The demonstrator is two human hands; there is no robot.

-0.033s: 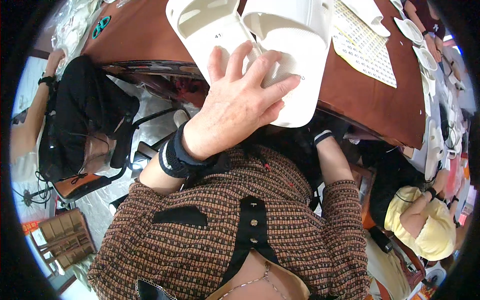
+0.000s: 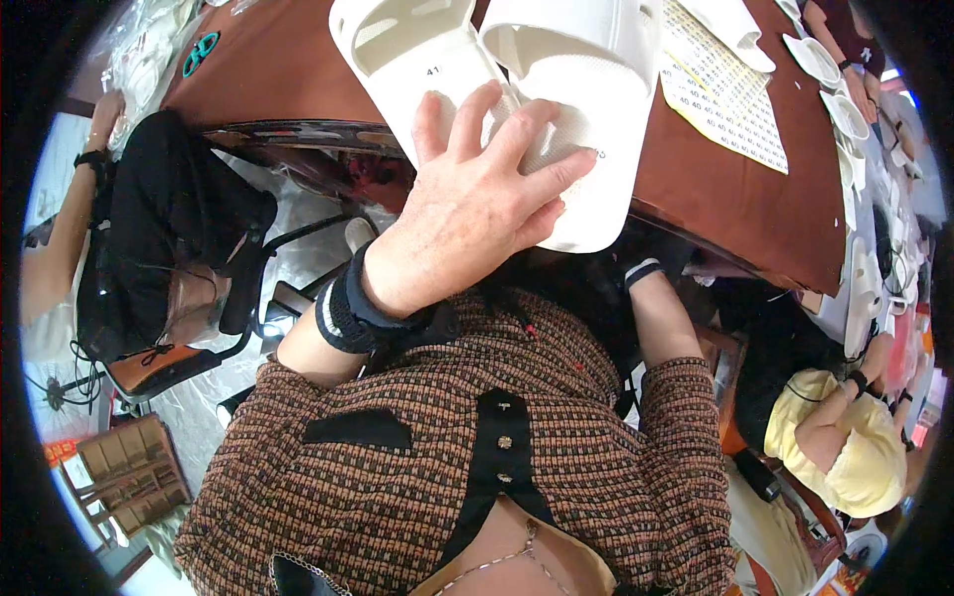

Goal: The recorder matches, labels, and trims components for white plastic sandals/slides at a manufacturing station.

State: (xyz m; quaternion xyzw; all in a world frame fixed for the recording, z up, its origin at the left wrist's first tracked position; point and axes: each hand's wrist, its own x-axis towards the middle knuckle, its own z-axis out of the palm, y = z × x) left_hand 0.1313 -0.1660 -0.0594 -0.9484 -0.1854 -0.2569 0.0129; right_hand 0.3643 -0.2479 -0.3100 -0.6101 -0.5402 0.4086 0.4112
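A pair of white slide slippers (image 2: 586, 223) lies side by side at the near edge of the brown table, soles partly overhanging it. My left hand (image 2: 482, 184) rests palm down across both footbeds, fingers spread. Its index fingertip touches the right slipper beside a small dark mark, and a small printed mark shows on the left slipper's footbed. My right forearm reaches down toward the table's underside; the hand itself is hidden below the edge. Right of the slippers lies a yellow and white sticker sheet (image 2: 725, 94) with printed rows.
Teal-handled scissors (image 2: 202, 53) lie at the table's far left, near clear plastic bags (image 2: 149, 60). More white slippers (image 2: 845, 114) line the right side. A person in black trousers (image 2: 149, 238) sits at left; another in a yellow top (image 2: 835, 447) works at right.
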